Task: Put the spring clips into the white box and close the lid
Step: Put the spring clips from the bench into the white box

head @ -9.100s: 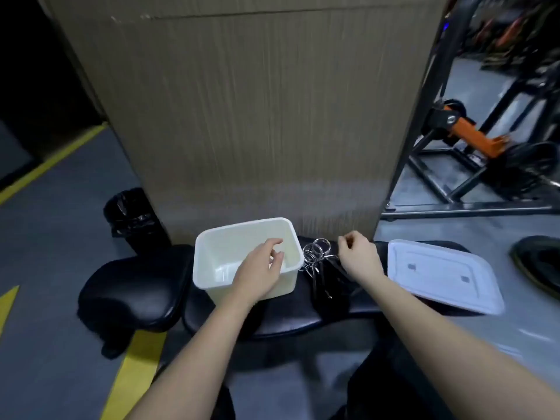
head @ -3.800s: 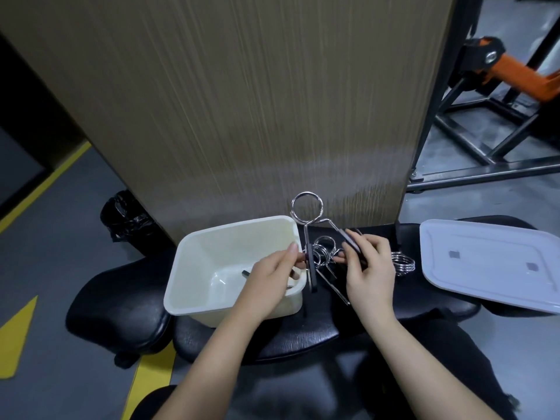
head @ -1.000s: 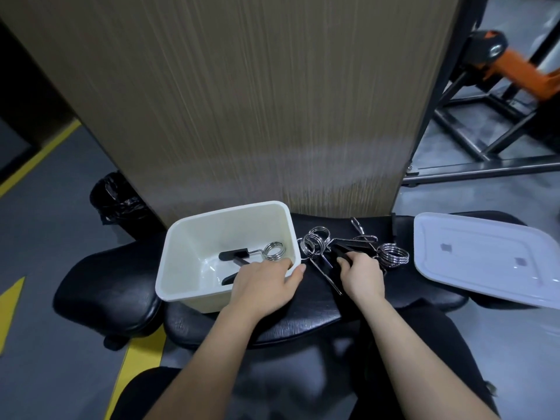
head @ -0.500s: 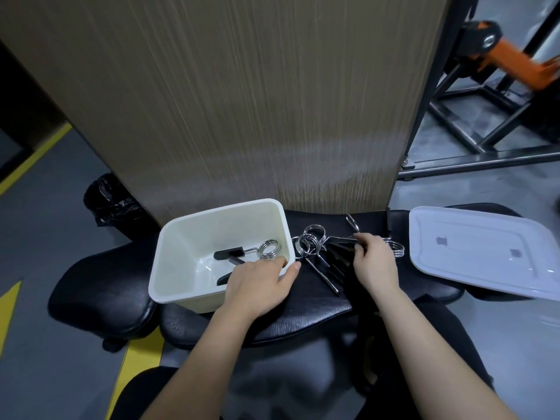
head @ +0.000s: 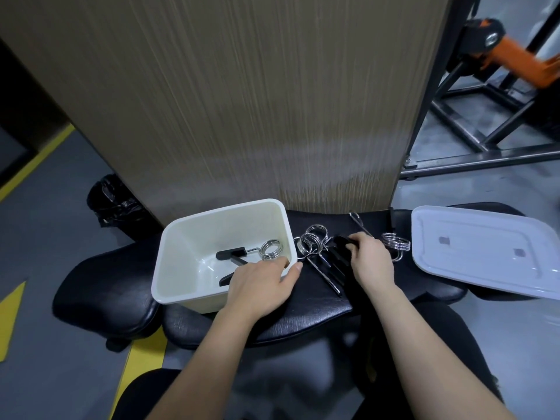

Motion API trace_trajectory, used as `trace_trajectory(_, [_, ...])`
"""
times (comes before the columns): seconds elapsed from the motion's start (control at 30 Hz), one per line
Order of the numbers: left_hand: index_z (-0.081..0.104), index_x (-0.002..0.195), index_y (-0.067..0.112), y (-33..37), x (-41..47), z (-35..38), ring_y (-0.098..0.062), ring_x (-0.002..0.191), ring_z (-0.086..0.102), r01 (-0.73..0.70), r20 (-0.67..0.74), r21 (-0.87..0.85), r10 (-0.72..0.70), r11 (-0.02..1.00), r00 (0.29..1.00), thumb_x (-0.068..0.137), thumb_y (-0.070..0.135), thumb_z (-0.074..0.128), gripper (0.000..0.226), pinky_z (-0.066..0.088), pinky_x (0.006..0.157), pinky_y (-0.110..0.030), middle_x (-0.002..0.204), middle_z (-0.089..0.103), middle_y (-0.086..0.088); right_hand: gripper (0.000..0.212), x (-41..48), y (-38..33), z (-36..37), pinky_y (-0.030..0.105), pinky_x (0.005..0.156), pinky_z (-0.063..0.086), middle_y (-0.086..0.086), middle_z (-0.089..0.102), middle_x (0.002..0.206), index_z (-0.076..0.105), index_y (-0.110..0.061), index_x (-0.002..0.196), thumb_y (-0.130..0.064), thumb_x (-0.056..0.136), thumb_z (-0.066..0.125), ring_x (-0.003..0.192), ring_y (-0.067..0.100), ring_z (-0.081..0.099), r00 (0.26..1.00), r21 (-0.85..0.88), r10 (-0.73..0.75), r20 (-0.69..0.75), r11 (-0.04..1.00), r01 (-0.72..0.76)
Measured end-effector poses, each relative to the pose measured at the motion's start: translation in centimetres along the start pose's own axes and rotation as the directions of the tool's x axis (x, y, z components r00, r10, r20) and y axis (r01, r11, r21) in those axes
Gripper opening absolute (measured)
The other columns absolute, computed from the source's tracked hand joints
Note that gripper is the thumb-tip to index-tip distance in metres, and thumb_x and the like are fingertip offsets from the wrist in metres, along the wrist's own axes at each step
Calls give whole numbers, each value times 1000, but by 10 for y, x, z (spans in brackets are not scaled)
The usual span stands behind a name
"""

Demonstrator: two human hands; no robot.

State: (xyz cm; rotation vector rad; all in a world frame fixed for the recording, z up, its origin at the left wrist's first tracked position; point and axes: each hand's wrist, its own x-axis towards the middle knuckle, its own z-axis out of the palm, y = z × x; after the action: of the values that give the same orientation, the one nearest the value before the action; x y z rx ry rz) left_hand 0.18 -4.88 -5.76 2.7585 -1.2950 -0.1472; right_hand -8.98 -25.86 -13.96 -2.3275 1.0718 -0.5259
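Observation:
An open white box (head: 194, 237) stands on a black padded seat (head: 303, 313). One spring clip (head: 269, 248) with black handles lies inside it. My left hand (head: 260, 283) grips the box's near right rim. Right of the box lies a tangle of spring clips (head: 313, 244) with steel coils and black handles. My right hand (head: 368, 259) rests on this pile, fingers curled around a black handle of a spring clip (head: 341, 245). Another coil (head: 395, 242) pokes out to the right of that hand. The white lid (head: 485, 250) lies flat at the right.
A tall wood-grain panel (head: 242, 101) rises directly behind the seat. A second black pad (head: 100, 292) sits left of the box, with a black bag (head: 112, 198) behind it. A black and orange gym frame (head: 500, 71) stands at the back right. Yellow floor lines (head: 142, 362) run below.
One second ago my right hand lay nearer on the pile; it has moved slightly forward and right and closed on a black handle. My left hand stays on the box rim.

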Motion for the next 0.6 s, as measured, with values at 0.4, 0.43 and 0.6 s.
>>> trace_trajectory(0.4, [50,84,21,0,1,1,-34,93,64,2,12,31,-3,1000,1000,99,61,20,53,42,71,-40,95,72,-5,20,-17,15,-63,9,86,43,0,67,105,63,-13,118,-14,99,59,95,-8,60,966,654,115,-233,754,68])
trace_trajectory(0.43, [50,84,21,0,0,1,-34,94,64,4,15,28,-4,1000,1000,99,61,20,53,42,72,-40,96,72,-5,17,-18,14,-65,12,87,44,-1,68,103,62,-16,115,-13,99,59,95,-6,61,961,702,138,-240,709,73])
trace_trajectory(0.6, [49,84,21,4,-5,-1,-34,95,65,17,-3,22,-17,1000,1000,100,61,22,50,46,76,-39,96,72,-4,17,-19,14,-75,44,100,51,7,71,113,63,-29,109,-17,98,61,111,23,66,976,853,136,-171,517,78])
